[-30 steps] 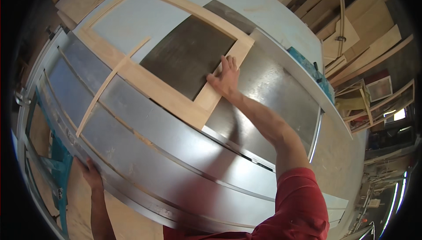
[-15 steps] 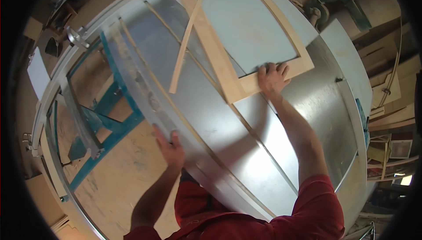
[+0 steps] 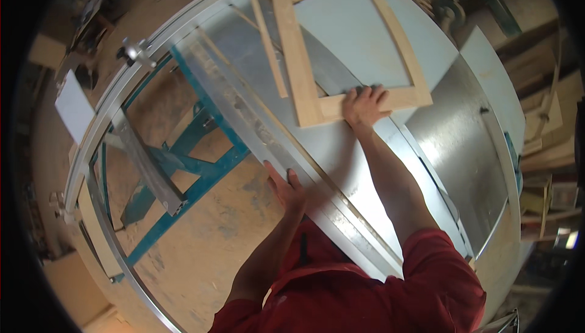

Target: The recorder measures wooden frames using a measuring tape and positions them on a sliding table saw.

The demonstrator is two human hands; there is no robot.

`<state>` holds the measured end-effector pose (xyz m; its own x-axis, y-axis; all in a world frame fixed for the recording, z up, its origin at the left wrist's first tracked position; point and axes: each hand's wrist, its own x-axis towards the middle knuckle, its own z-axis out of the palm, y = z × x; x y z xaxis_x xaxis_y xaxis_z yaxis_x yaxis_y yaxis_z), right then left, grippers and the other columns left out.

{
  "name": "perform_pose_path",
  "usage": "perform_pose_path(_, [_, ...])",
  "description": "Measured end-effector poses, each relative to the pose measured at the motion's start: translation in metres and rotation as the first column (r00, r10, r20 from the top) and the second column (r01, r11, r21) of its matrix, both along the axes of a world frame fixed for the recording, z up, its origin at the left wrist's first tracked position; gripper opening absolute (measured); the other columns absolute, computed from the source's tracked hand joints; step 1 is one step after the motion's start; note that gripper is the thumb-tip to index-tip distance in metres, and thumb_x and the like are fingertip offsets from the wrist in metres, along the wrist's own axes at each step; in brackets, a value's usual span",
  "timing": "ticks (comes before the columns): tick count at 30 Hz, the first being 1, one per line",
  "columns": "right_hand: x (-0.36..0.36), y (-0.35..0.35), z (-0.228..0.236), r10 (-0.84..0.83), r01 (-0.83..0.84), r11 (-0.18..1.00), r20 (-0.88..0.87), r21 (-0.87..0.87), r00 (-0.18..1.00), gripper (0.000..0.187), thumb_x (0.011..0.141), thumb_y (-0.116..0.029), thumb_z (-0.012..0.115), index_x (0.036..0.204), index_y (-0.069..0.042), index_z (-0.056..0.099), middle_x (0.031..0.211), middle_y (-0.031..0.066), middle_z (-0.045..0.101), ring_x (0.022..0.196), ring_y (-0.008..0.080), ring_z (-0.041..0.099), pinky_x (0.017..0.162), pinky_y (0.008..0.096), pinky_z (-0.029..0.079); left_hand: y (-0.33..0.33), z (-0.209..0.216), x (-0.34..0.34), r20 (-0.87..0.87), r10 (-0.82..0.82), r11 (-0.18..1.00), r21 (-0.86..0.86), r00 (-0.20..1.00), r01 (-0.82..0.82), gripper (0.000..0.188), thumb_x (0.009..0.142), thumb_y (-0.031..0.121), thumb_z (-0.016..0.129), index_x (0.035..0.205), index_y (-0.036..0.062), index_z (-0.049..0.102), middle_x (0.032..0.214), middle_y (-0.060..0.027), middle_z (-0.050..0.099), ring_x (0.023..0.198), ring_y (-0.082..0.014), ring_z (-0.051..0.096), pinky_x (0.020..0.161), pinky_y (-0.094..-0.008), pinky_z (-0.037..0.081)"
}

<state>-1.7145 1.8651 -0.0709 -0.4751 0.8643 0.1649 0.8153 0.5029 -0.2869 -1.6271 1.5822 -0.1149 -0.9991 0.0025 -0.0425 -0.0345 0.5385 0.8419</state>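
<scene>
My right hand (image 3: 365, 106) grips the near rail of a pale wooden frame (image 3: 400, 97), its fingers curled over the inner edge. The rectangular frame lies flat on a metal machine table (image 3: 332, 150), reaching away from me. My left hand (image 3: 285, 188) is at the table's left edge, thumb and fingers apart, with nothing seen in it; its lower fingers are partly hidden. Just left of the frame lies a loose narrow wooden strip (image 3: 268, 46), nearly in line with the frame's left side.
Left of the table, a teal support frame (image 3: 195, 186) and a grey metal bar (image 3: 149, 162) stand over the dusty floor. A rail with a clamp (image 3: 137, 52) curves along the far left. Wood pieces (image 3: 545, 119) are stacked at right.
The wooden frame has turned slightly and shifted left across the table with my right hand on it. The loose strip now lies closer to parallel with it. The whole view has shifted.
</scene>
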Motion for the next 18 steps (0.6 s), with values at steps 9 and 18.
perform_pose_path(9, [0.005, 0.03, 0.027, 0.029, -0.03, 1.0, -0.136, -0.006, 0.99, 0.052, 0.098, -0.047, 0.053, 0.124, -0.003, 0.062, 0.162, 0.0252, 0.03, 0.155, 0.0488, 0.018, 0.106, 0.088, 0.019, 0.019, 0.015, -0.002, -0.015, -0.157, 0.986, -0.049, 0.987, 0.156, 0.081, 0.108, 0.036, 0.047, 0.166, -0.0022, 0.005, 0.154, -0.0403, 0.033, 0.132, -0.0527, 0.046, 0.11, -0.0556, 0.04])
perform_pose_path(18, [0.073, -0.026, 0.058, 0.117, -0.132, 0.986, -0.133, -0.107, 0.984, 0.057, 0.095, -0.049, 0.058, 0.131, -0.005, 0.059, 0.158, 0.0235, 0.034, 0.153, 0.0481, 0.018, 0.105, 0.0863, 0.02, -0.005, -0.001, -0.008, 0.023, -0.25, 0.819, 0.538, 0.968, 0.199, 0.081, 0.109, 0.036, 0.049, 0.167, -0.0006, 0.006, 0.154, -0.0265, 0.041, 0.129, -0.0398, 0.052, 0.111, -0.0501, 0.04])
